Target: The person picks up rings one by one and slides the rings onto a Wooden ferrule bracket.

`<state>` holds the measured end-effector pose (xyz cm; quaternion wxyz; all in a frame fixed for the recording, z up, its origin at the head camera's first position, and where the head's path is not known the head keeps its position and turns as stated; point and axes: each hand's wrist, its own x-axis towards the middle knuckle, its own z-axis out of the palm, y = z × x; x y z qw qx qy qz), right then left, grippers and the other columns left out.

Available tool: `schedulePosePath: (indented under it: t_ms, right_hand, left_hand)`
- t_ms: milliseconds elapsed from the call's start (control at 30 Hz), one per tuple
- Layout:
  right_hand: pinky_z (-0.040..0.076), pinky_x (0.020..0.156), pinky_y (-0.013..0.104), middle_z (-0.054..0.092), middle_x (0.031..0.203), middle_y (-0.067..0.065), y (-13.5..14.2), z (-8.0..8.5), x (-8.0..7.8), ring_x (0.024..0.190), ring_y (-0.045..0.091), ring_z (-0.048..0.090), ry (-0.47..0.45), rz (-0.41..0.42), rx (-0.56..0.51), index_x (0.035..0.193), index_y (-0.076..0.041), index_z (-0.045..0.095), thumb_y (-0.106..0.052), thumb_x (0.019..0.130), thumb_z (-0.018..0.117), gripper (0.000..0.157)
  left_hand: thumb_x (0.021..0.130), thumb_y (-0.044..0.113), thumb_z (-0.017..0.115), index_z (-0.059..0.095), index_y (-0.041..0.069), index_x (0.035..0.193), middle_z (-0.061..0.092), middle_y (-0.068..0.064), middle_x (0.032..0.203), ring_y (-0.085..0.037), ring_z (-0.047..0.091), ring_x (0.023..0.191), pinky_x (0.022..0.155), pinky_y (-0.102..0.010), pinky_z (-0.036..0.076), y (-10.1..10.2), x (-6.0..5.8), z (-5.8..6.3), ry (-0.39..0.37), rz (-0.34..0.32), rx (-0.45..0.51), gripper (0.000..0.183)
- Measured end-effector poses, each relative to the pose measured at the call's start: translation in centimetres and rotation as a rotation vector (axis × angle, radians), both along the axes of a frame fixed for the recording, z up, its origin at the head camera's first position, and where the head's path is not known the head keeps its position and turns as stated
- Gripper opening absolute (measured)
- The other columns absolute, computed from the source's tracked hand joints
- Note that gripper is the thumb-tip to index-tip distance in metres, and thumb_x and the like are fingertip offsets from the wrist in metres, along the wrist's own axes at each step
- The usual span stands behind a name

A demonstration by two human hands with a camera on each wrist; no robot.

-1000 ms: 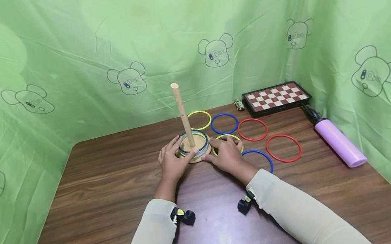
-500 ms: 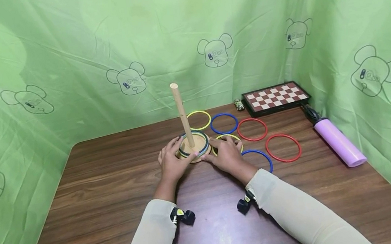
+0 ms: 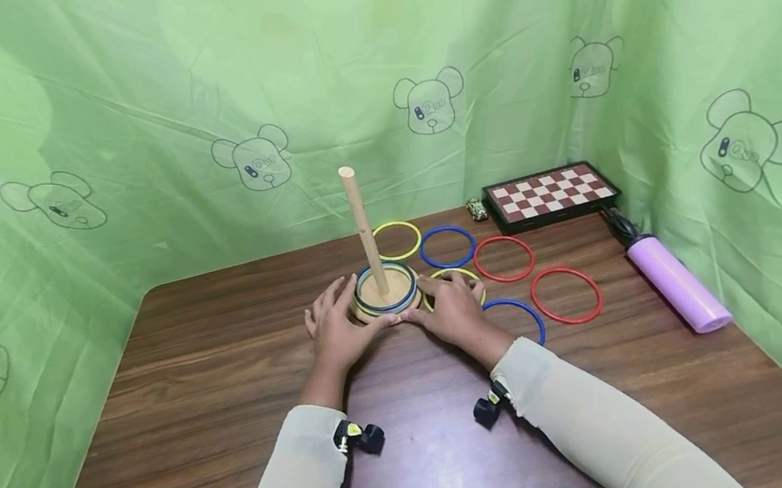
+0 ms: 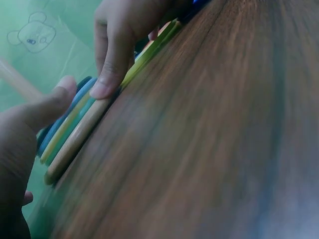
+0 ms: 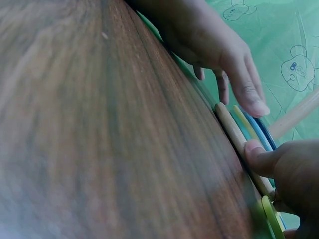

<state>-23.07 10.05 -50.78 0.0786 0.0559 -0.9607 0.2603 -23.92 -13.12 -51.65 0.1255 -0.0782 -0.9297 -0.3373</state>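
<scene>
A wooden peg (image 3: 365, 231) stands upright on a round wooden base (image 4: 75, 142), with several stacked rings (image 3: 389, 308) in blue, yellow and green around its foot. My right hand (image 3: 456, 310) grips the right side of the base, its thumb pressed on the front edge in the right wrist view. To the left of the stack, my left hand (image 3: 340, 334) is spread, thumb held close to the rings' front and fingers at their left side. In the left wrist view its thumb is just off the top ring. The left fingertips are partly hidden there.
Loose rings lie to the right: yellow (image 3: 398, 240), blue (image 3: 448, 246) and red (image 3: 567, 295) among them. Behind them are a toy car (image 3: 476, 209) and a checkered board (image 3: 552, 194). A purple pump (image 3: 679, 283) lies at the right. Green cloth surrounds the table (image 3: 176, 377).
My left hand has loosened from the ring stack and shifted slightly left, its thumb coming off the rings' front. My right hand stays at the base.
</scene>
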Motion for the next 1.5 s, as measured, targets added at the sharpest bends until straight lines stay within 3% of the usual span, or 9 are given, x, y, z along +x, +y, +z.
schedulePosePath:
  t_ms: [300, 567, 833, 1000, 1133, 1500]
  right_hand:
    - [0.025, 0.117, 0.075, 0.069, 0.153, -0.002, -0.1, 0.5, 0.2, 0.146, 0.036, 0.052, 0.011, 0.006, 0.024, 0.153, -0.027, 0.067, -0.062, 0.088, 0.085, 0.076]
    - [0.025, 0.117, 0.081, 0.066, 0.157, 0.0, 1.1, 0.8, 1.1, 0.149, 0.037, 0.052, 0.039, 0.002, 0.028, 0.15, -0.022, 0.069, -0.062, 0.088, 0.086, 0.075]
    - [0.025, 0.115, 0.079, 0.066, 0.157, 0.005, 3.1, 0.7, 1.2, 0.148, 0.041, 0.052, 0.093, -0.021, 0.013, 0.151, -0.018, 0.067, -0.057, 0.088, 0.088, 0.078]
    - [0.022, 0.115, 0.077, 0.059, 0.163, 0.011, 4.3, 0.8, 1.3, 0.153, 0.041, 0.046, 0.044, -0.052, 0.036, 0.152, -0.015, 0.066, -0.061, 0.088, 0.086, 0.081]
    - [0.02, 0.114, 0.083, 0.056, 0.165, 0.016, 5.0, 0.7, 1.5, 0.155, 0.045, 0.041, 0.006, -0.073, 0.048, 0.149, -0.014, 0.068, -0.064, 0.086, 0.087, 0.083]
    - [0.016, 0.114, 0.084, 0.056, 0.166, 0.014, 5.5, 0.9, 1.6, 0.157, 0.046, 0.037, -0.028, -0.078, 0.038, 0.148, -0.015, 0.069, -0.07, 0.08, 0.088, 0.089]
  left_hand:
    - [0.072, 0.081, 0.086, 0.037, 0.019, 0.172, 0.035, -0.017, 0.177, -0.048, 0.029, 0.164, 0.122, -0.091, 0.002, -1.0, 0.3, 0.0, -0.098, 0.034, -0.114, 0.127]
    - [0.074, 0.087, 0.08, 0.039, 0.018, 0.17, 0.03, -0.019, 0.178, -0.047, 0.023, 0.166, 0.124, -0.087, -0.004, -1.0, 0.7, 0.0, -0.163, 0.037, -0.14, 0.126]
    - [0.072, 0.084, 0.084, 0.044, 0.017, 0.168, 0.032, -0.019, 0.177, -0.048, 0.023, 0.166, 0.125, -0.087, -0.004, -1.0, 0.7, -0.1, -0.172, 0.04, -0.127, 0.123]
    - [0.072, 0.083, 0.085, 0.045, 0.023, 0.168, 0.032, -0.017, 0.178, -0.046, 0.023, 0.166, 0.125, -0.087, -0.005, -1.0, 0.7, -0.1, -0.179, 0.034, -0.126, 0.119]
    - [0.073, 0.082, 0.085, 0.048, 0.025, 0.166, 0.033, -0.015, 0.177, -0.045, 0.024, 0.166, 0.125, -0.086, -0.005, -1.1, 0.6, -0.1, -0.177, 0.034, -0.139, 0.116]
    - [0.079, 0.078, 0.084, 0.044, 0.023, 0.168, 0.041, -0.014, 0.173, -0.047, 0.025, 0.164, 0.124, -0.087, -0.005, -1.0, 0.5, 0.1, -0.178, 0.024, -0.151, 0.112]
